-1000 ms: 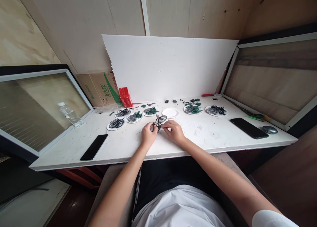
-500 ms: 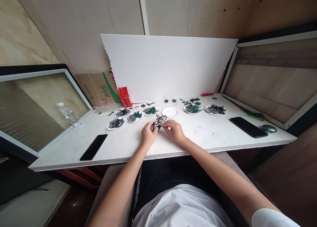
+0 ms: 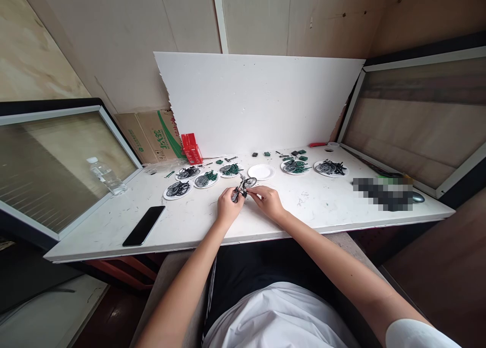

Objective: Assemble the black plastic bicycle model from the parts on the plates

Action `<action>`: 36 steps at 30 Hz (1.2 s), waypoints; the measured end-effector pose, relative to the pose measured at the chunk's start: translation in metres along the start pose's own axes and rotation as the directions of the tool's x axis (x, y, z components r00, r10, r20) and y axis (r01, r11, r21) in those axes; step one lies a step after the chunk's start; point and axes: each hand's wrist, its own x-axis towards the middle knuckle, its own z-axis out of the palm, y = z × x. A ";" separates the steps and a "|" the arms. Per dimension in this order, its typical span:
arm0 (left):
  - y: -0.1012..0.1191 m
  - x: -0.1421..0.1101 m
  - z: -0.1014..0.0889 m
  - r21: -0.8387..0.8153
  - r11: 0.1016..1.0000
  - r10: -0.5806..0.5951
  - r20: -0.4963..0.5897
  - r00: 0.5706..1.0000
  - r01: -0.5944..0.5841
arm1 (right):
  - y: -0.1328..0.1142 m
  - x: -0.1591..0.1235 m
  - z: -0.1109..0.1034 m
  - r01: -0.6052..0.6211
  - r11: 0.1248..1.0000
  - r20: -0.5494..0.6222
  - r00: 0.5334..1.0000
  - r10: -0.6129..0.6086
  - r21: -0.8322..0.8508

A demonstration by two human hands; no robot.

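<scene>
A small black model bicycle (image 3: 249,183) with spoked wheels is held above the table in front of me. My left hand (image 3: 229,206) is closed around its rear part, and the fingers hide some of the frame. My right hand (image 3: 267,200) pinches at the model's right side, thumb and forefinger together; whether a tiny part sits between those fingertips cannot be made out. Just beyond the model lies an empty white paper plate (image 3: 261,172). To its left, another paper plate (image 3: 230,175) carries green and grey small parts.
On the white table (image 3: 304,211) stand more plates of parts, such as one with black pieces (image 3: 331,175). A phone (image 3: 144,225) lies at left, near a plastic bottle (image 3: 106,176). A red box (image 3: 192,149) and white board (image 3: 258,102) are behind; a pixelated dark patch covers something at right.
Both hands stay almost in place, with a slight shift of the fingers at the model bicycle. The phone at the right is now blurred over by a pixelated patch.
</scene>
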 end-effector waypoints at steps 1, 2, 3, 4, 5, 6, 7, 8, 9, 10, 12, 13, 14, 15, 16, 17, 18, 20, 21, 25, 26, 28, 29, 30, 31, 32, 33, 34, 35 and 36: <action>0.000 0.000 0.000 0.000 1.000 0.001 0.001 1.000 -0.001 | 0.001 -0.001 0.001 -0.008 1.000 0.002 1.000 0.008 -0.003; 0.000 0.000 0.000 0.001 1.000 0.003 0.002 1.000 -0.003 | 0.001 -0.001 0.001 -0.014 1.000 0.004 1.000 0.014 -0.007; 0.000 0.000 0.000 0.002 1.000 0.004 0.002 1.000 -0.004 | 0.002 -0.002 0.002 -0.019 1.000 0.009 1.000 0.019 -0.012; 0.000 0.000 0.000 0.001 1.000 0.005 0.002 1.000 -0.005 | 0.002 -0.002 0.002 -0.021 1.000 0.014 1.000 0.022 -0.019; 0.000 0.000 0.001 0.000 1.000 0.005 0.002 1.000 -0.005 | 0.002 -0.002 0.002 -0.024 0.999 0.019 1.000 0.025 -0.027; -0.001 0.000 0.001 -0.002 1.000 0.006 0.003 1.000 -0.006 | 0.002 -0.002 0.002 -0.029 0.999 0.024 0.999 0.030 -0.037; -0.001 0.000 0.001 -0.003 1.000 0.008 0.004 1.000 -0.008 | 0.002 -0.002 0.002 -0.036 0.998 0.028 0.999 0.037 -0.049; -0.002 0.000 0.002 -0.004 1.000 0.010 0.006 1.000 -0.009 | 0.002 -0.002 0.003 -0.045 0.997 0.033 0.998 0.047 -0.060; -0.002 -0.001 0.002 -0.002 1.000 0.011 0.010 1.000 -0.011 | 0.002 -0.002 0.003 -0.054 0.996 0.038 0.998 0.056 -0.070; -0.002 -0.001 0.002 0.001 1.000 0.012 0.014 1.000 -0.012 | 0.002 -0.002 0.003 -0.060 0.995 0.042 0.997 0.063 -0.080; -0.003 -0.001 0.002 0.011 1.000 0.018 0.022 1.000 -0.018 | 0.002 -0.002 0.002 -0.065 0.993 0.050 0.996 0.070 -0.102; -0.002 -0.002 0.002 0.018 0.999 0.026 0.025 0.999 -0.027 | 0.002 -0.002 0.002 -0.065 0.991 0.053 0.996 0.072 -0.115; -0.002 -0.002 0.001 0.027 0.999 0.040 0.025 0.999 -0.041 | 0.002 -0.002 0.002 -0.067 0.990 0.057 0.996 0.075 -0.127; -0.002 -0.003 0.001 0.037 0.998 0.057 0.023 0.998 -0.058 | 0.002 -0.003 0.002 -0.068 0.988 0.064 0.995 0.077 -0.137; -0.001 -0.003 0.001 0.047 0.996 0.075 0.017 0.997 -0.075 | 0.002 -0.003 0.001 -0.068 0.987 0.071 0.994 0.079 -0.146; -0.001 -0.004 0.001 0.056 0.994 0.092 0.010 0.996 -0.093 | 0.003 -0.003 0.001 -0.067 0.986 0.080 0.994 0.080 -0.154; 0.000 -0.004 0.001 0.063 0.992 0.108 0.005 0.994 -0.109 | 0.003 -0.003 0.001 -0.068 0.984 0.087 0.993 0.083 -0.163; 0.001 -0.005 0.001 0.072 0.989 0.132 0.001 0.991 -0.131 | 0.004 -0.003 0.001 -0.077 0.979 0.095 0.991 0.097 -0.188; 0.002 -0.006 0.001 0.074 0.987 0.141 0.005 0.990 -0.141 | 0.005 -0.004 0.001 -0.086 0.976 0.097 0.989 0.108 -0.201; 0.005 -0.007 0.002 0.072 0.981 0.180 0.023 0.983 -0.181 | 0.004 -0.003 0.001 -0.104 0.971 0.110 0.985 0.130 -0.217; 0.006 -0.007 0.002 0.073 0.979 0.188 0.026 0.982 -0.189 | 0.003 -0.003 0.000 -0.109 0.972 0.111 0.985 0.134 -0.209; 0.007 -0.008 0.002 0.077 0.977 0.198 0.037 0.979 -0.200 | -0.001 -0.001 -0.001 -0.134 0.973 0.110 0.982 0.156 -0.185; 0.007 -0.008 0.003 0.081 0.976 0.201 0.044 0.979 -0.204 | -0.003 -0.001 -0.002 -0.154 0.972 0.110 0.978 0.175 -0.175; 0.007 -0.009 0.003 0.084 0.975 0.202 0.051 0.978 -0.206 | -0.005 0.000 -0.003 -0.175 0.970 0.112 0.974 0.195 -0.169; 0.006 -0.009 0.003 0.088 0.974 0.205 0.056 0.977 -0.210 | -0.007 0.001 -0.004 -0.196 0.966 0.117 0.969 0.217 -0.166; 0.006 -0.009 0.004 0.091 0.973 0.209 0.057 0.976 -0.213 | -0.009 0.001 -0.004 -0.217 0.962 0.124 0.963 0.238 -0.163; 0.005 -0.009 0.004 0.095 0.972 0.211 0.056 0.976 -0.216 | -0.010 0.001 -0.005 -0.235 0.959 0.135 0.957 0.257 -0.158; 0.004 -0.009 0.004 0.098 0.971 0.212 0.051 0.976 -0.216 | -0.011 0.001 -0.005 -0.249 0.957 0.150 0.951 0.271 -0.148; 0.003 -0.008 0.004 0.102 0.972 0.210 0.043 0.977 -0.214 | -0.011 0.000 -0.005 -0.258 0.957 0.168 0.946 0.278 -0.133; 0.002 -0.008 0.005 0.107 0.972 0.209 0.034 0.977 -0.211 | -0.010 0.000 -0.005 -0.259 0.959 0.187 0.943 0.277 -0.114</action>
